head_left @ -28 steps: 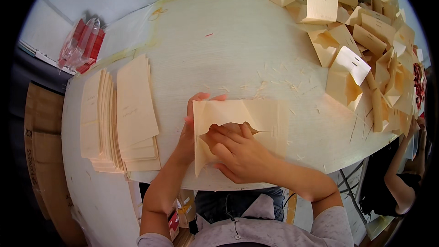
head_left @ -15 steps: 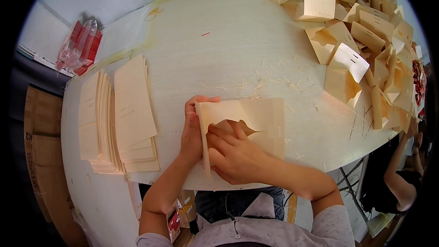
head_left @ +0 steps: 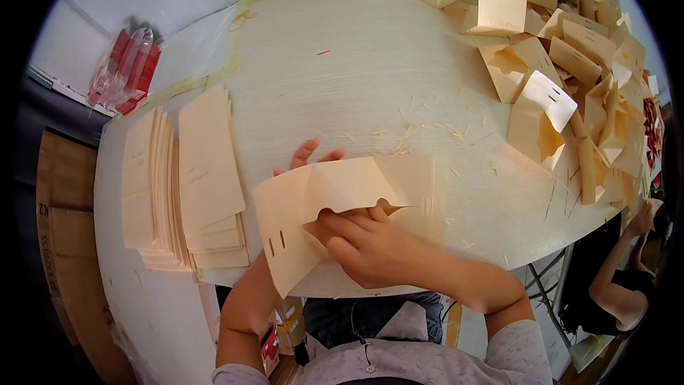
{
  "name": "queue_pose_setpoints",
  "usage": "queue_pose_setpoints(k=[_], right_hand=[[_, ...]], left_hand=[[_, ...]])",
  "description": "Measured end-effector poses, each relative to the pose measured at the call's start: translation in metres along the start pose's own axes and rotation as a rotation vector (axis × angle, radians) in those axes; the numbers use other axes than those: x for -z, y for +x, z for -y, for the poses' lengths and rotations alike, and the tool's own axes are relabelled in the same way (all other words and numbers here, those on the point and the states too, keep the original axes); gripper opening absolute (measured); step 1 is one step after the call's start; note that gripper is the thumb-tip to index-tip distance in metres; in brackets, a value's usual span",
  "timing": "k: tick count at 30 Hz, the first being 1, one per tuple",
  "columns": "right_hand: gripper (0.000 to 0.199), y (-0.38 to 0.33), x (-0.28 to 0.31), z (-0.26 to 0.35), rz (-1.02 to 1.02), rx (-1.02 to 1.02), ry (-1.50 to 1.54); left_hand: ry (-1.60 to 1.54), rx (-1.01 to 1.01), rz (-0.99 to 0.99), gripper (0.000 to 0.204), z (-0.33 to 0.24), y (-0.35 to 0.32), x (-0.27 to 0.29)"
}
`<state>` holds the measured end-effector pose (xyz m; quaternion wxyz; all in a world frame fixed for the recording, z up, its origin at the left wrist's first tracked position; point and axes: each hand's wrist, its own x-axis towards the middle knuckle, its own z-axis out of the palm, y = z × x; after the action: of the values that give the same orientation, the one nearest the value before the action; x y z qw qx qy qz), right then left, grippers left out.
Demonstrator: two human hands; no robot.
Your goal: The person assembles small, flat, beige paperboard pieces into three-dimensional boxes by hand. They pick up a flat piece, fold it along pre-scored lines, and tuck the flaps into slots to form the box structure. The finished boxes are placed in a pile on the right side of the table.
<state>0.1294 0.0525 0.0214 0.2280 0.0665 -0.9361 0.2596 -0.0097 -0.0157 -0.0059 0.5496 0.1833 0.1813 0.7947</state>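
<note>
Far left, I see a clear packet of red items (head_left: 122,71) at the table's back edge, and nearer me a fanned stack of flat cream card blanks (head_left: 187,189) lying on the pale round table (head_left: 342,78). Just right of that stack is the piece in hand: a cream die-cut card sheet (head_left: 342,196), at the table's near edge in front of me. Its long axis runs left to right, slightly raised toward the right; the end with two small slots points down-left and hangs past the table edge, and a flap is folded up along its top.

My left hand (head_left: 303,159) is mostly hidden behind the sheet, fingertips spread apart and showing above its upper edge. My right hand (head_left: 363,246) lies on the sheet's lower half, fingers close together and curled, pressing the card beneath the flap.

Far right sits a heap of folded card boxes (head_left: 570,85).
</note>
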Motion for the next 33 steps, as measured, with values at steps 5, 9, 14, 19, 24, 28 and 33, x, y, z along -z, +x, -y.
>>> queue_pose_setpoints(k=[5,9,14,19,24,28,33], right_hand=[[0.018,-0.003,0.005,0.001,-0.028,0.044,0.250],[0.019,-0.001,0.012,0.004,-0.022,0.038,0.263],[0.028,0.003,0.011,0.001,-0.110,0.064,0.227],[0.046,0.003,0.014,0.011,-0.100,0.024,-0.054],[0.050,0.000,0.018,0.023,-0.177,0.012,-0.348],[0.052,-0.005,0.016,0.023,-0.169,-0.092,-0.358],[0.054,-0.003,0.021,0.017,-0.038,-0.216,-0.002]], left_hand=[[-0.431,0.292,0.174,0.058,0.006,-0.010,-0.005],[-0.225,0.254,0.281,0.062,0.015,-0.003,-0.001],[-0.018,0.171,0.314,0.068,0.019,0.000,0.003],[0.054,0.162,0.207,0.067,0.016,-0.005,0.002],[0.108,0.046,0.276,0.066,0.016,-0.007,0.002],[0.188,-0.035,0.191,0.064,0.009,-0.005,-0.018],[0.293,-0.073,0.121,0.061,0.011,-0.008,0.002]])
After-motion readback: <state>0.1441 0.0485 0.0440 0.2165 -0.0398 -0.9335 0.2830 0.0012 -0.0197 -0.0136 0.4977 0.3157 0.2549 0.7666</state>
